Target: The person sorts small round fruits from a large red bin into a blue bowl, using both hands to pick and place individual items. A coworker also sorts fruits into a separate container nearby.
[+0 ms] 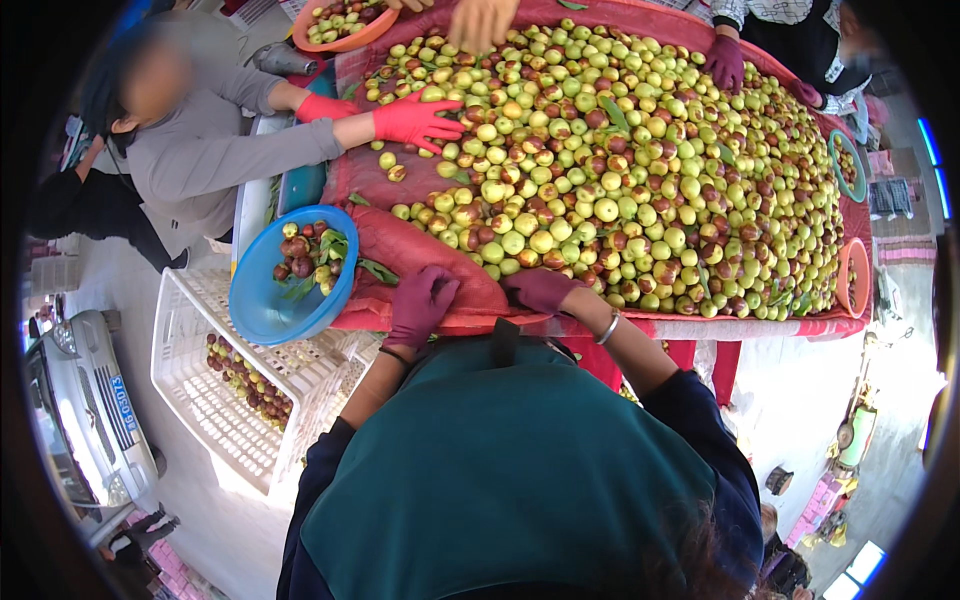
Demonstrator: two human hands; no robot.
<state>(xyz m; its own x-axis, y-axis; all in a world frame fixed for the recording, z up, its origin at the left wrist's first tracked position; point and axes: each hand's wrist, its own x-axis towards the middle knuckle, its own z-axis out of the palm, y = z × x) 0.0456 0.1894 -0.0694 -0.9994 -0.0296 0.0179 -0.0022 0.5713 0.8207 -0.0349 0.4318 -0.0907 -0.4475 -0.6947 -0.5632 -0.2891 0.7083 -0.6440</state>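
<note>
A large heap of green and red-brown jujubes covers a table lined with red quilted cloth. My left hand, in a purple glove, is at the table's near edge on the folded cloth, its fingers curled; whether it pinches the cloth is not plain. To the right, my right hand, gloved alike, rests at the heap's near edge against the end of the cloth fold, its fingertips partly hidden. A blue plastic basin with browner jujubes and green leaves stands left of my left hand.
A white plastic crate holding jujubes stands below the basin. A co-worker's red-gloved hand reaches in from the left, another's bare hand from the far side, a purple-gloved one at far right. An orange basin stands at far left.
</note>
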